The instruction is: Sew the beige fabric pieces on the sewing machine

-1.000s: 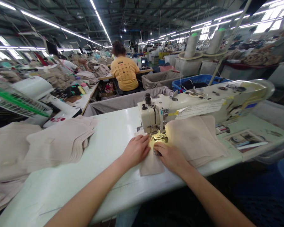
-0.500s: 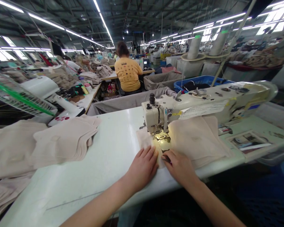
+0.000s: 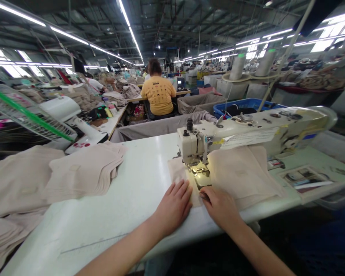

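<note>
The left hand (image 3: 174, 207) is lying flat, unclenched, on a beige cloth piece (image 3: 177, 168); the right hand (image 3: 220, 205) is pinching a small dark object (image 3: 205, 196). Beyond them, a white sewing machine (image 3: 189, 145) is standing.

Ceiling lights (image 3: 130, 32) run above a crowded hall, with apparently bright windows (image 3: 330, 34).

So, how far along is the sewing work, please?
Perhaps done: the left fabric stack shows a small patch. In hand: a beige piece lies at the sewing machine's head, the left hand flat on it, the right hand gripping a small dark object. Remaining: likely this piece, not yet off the machine; the stack, unclear.
</note>
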The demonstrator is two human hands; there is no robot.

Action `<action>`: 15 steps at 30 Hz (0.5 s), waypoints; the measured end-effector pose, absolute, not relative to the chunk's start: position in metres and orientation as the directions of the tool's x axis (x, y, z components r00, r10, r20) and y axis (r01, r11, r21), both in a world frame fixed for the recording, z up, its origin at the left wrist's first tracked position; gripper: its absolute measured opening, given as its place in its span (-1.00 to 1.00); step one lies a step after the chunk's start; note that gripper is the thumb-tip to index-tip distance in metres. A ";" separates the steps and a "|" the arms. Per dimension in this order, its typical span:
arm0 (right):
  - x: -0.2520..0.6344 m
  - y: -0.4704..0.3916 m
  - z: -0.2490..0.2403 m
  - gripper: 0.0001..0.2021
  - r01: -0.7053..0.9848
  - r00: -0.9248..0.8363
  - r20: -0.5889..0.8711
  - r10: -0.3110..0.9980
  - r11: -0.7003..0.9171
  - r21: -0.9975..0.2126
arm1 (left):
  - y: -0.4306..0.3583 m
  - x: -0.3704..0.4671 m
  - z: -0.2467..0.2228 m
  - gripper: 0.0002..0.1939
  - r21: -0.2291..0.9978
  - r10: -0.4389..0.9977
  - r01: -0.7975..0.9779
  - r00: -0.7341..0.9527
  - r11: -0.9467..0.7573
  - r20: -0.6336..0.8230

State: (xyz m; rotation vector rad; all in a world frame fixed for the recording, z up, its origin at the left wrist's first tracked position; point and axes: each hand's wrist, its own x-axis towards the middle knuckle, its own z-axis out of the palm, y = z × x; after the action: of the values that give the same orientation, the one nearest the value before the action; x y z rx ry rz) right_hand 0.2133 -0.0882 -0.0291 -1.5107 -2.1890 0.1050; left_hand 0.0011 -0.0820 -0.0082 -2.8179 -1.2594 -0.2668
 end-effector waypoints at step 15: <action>0.216 -0.090 -0.033 -0.85 0.838 -0.306 0.343 0.888 0.422 -0.345 | -0.090 -0.014 0.015 -0.62 -0.085 0.830 0.829 0.557 -0.553 0.029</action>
State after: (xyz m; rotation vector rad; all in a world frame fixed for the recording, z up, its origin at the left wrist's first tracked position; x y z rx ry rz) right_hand 0.2161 -0.0896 -0.0332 -1.4599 -2.1998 0.1380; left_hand -0.0135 -0.0896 0.0154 -2.6922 -1.4378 0.0218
